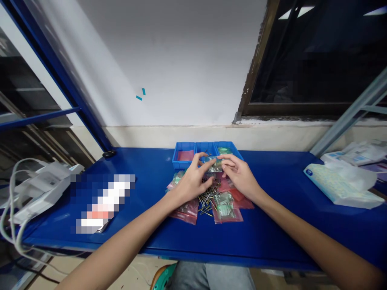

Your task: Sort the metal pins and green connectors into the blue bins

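Observation:
A small clear plastic bag point(214, 166) with shiny contents is held up between my two hands, just in front of the blue bins. My left hand point(193, 179) has its fingers at the bag's left side, the thumb standing apart lower down. At the right edge, my right hand point(239, 173) pinches the same bag between thumb and fingers. Beneath them lies a loose heap of thin metal pins point(207, 201), silver and gold in colour. Around this heap are a pink bag with pale green contents point(225, 207), another pink bag point(189, 213) and a red-pink bag point(242, 199).
Three joined blue bins stand behind my hands: the left bin point(174, 161) holds something pink, the right one greenish packets. A tissue box point(338, 187) is at the right. White power strips with cables point(45, 189) and a blurred-out object point(105, 205) lie left on the blue table point(287, 233).

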